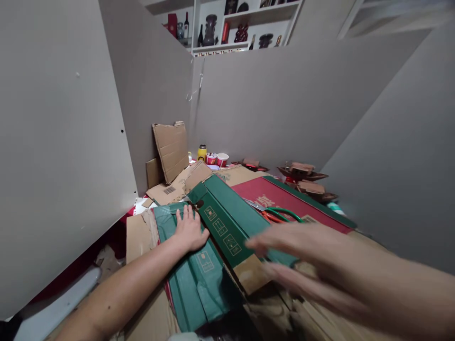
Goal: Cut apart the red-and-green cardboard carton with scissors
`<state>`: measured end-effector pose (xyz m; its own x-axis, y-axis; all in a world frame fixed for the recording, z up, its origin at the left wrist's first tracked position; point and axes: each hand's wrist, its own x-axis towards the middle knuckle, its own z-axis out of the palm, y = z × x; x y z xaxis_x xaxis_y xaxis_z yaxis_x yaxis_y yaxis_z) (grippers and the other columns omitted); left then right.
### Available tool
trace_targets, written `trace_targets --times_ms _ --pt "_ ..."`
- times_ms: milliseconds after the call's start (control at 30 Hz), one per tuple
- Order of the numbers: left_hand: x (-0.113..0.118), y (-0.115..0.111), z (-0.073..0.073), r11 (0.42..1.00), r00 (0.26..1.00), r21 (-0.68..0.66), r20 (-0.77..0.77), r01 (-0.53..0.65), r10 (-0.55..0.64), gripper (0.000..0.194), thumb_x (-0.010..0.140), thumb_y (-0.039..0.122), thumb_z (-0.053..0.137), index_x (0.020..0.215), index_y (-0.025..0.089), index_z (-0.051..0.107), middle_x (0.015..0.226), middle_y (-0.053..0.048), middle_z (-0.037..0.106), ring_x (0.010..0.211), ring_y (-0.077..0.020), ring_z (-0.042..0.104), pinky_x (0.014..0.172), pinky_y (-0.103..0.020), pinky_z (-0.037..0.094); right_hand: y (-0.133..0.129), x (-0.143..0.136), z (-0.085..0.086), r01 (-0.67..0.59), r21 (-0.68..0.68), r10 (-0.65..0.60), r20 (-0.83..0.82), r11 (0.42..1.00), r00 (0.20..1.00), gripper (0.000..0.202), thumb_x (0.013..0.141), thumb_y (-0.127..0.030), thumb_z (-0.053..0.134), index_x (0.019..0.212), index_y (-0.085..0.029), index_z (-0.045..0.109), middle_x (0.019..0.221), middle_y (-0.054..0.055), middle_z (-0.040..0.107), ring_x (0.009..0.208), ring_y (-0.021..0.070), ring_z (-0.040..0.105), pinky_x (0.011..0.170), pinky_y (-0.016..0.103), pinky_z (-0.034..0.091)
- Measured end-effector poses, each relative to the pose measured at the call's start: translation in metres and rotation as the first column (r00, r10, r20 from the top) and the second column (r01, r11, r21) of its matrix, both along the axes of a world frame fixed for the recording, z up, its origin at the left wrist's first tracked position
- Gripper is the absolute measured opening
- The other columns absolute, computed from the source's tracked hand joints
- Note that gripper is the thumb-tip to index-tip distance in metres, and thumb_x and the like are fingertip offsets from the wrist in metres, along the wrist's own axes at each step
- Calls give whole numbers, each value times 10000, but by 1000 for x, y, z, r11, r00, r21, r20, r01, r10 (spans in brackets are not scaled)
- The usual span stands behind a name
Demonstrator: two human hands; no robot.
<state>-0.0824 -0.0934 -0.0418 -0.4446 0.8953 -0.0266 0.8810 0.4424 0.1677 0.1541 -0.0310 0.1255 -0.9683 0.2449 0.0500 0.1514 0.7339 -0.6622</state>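
A green cardboard piece (197, 279) with printed symbols lies in front of me. My left hand (191, 230) rests flat on its upper part, fingers spread. Beside it runs a folded green cardboard strip (227, 222) with three printed icons and a bare brown end. My right hand (280, 251), smeared by motion, is over the lower right of that strip; whether it touches or holds anything is unclear. Beyond it, scissors with green handles (284, 213) and another tool with orange handles (272, 217) lie on a red cardboard panel (249, 189).
Brown cardboard (172, 151) leans against the grey partition at the back left. A yellow container (202, 153) and paper cups (222, 159) stand at the back. Model boats (302, 171) sit at the back right. Grey partitions enclose the surface.
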Motion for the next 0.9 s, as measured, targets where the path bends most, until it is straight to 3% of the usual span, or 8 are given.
trace_targets --times_ms 67,133,167,267,433,633,767,900 --pt "0 1 -1 1000 1000 4 4 -3 3 808 861 516 352 1484 5 288 1569 -280 142 1470 -403 62 1147 -633 39 -4 -53 2 -163 455 132 100 875 986 269 914 -392 521 978 -210 708 927 109 696 869 255 634 761 352 467" --pt "0 1 -1 1000 1000 12 7 -8 8 801 854 506 366 1490 26 289 1570 -269 162 1468 -408 69 1143 -640 37 -1 -106 -17 -297 706 169 247 643 954 202 917 -259 512 934 -159 688 942 119 691 912 242 625 814 349 438" --pt "1 1 -2 1000 1000 20 8 -8 7 800 851 504 371 1496 39 282 1571 -261 172 1467 -412 72 1142 -642 36 5 -128 -32 -359 766 185 308 534 933 202 912 -248 525 993 -140 675 990 126 688 968 247 614 837 354 424" --pt "1 -1 -5 999 1000 52 16 8 -9 803 852 503 373 1512 62 256 1576 -237 187 1465 -414 82 1145 -639 37 27 -168 -79 -424 790 194 378 442 906 348 910 -239 533 1208 -74 601 1090 171 669 1033 268 596 838 374 390" --pt "0 -3 -8 996 999 89 30 12 -15 810 860 521 350 1509 45 257 1566 -240 217 1461 -420 102 1144 -641 46 52 -180 -108 -439 818 187 397 372 899 473 967 -250 399 1406 -78 435 1082 165 676 995 251 612 863 403 315" --pt "-24 1 0 992 994 73 27 101 -104 811 826 605 382 1446 83 417 1484 -217 409 1414 -378 273 1152 -596 136 50 -206 -117 -428 835 117 415 346 902 363 913 -190 411 1203 -56 583 759 146 695 730 261 648 861 437 244" --pt "-40 4 -1 993 995 78 44 88 -92 869 847 636 318 1509 74 276 1567 -168 272 1459 -356 176 1174 -574 91 53 -215 -116 -426 836 81 426 346 901 347 860 -178 473 1131 -20 619 754 175 697 717 270 657 898 448 211" --pt "-41 5 -5 993 996 97 48 63 -68 883 860 667 266 1519 79 243 1589 -133 219 1478 -326 126 1186 -560 52 63 -206 -105 -394 840 79 394 374 916 296 903 -252 438 956 -105 690 771 163 706 756 268 662 879 440 220"
